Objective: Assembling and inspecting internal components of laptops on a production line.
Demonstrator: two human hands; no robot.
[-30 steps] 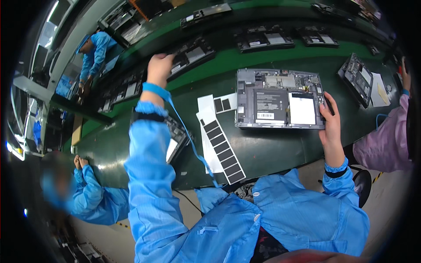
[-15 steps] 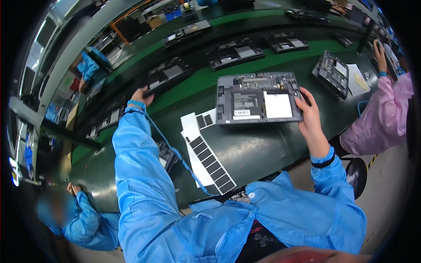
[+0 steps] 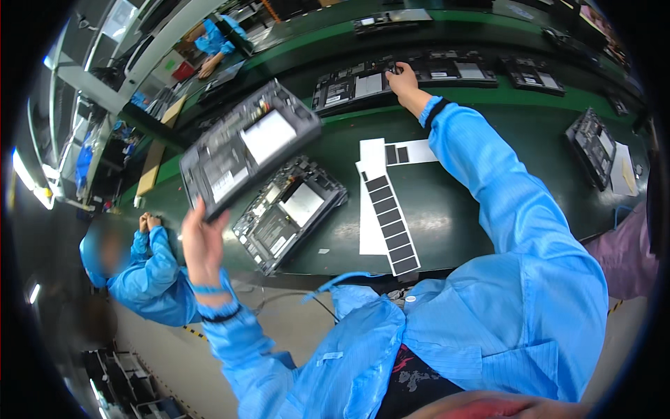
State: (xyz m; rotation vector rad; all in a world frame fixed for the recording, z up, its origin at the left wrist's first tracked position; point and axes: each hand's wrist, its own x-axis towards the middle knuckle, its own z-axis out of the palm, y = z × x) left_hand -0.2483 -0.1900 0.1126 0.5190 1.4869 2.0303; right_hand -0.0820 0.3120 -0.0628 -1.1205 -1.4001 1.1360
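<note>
A dark green surface (image 3: 450,223) is spreading beneath a right sleeve (image 3: 481,157) that is hiding part of it. Left, a blurred laptop base (image 3: 244,150) is tilting in the air, the left hand's (image 3: 202,241) fingers gripping its near edge, some hidden. A second laptop base (image 3: 289,216) is lying just beside it. Far, the right hand's (image 3: 410,87) fingers are gripping a third laptop base's (image 3: 349,85) right end, contact partly obscured.

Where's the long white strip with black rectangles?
In the head view, the white strip lies near the middle on the green table, right of the open black electronic device resting there.
</note>
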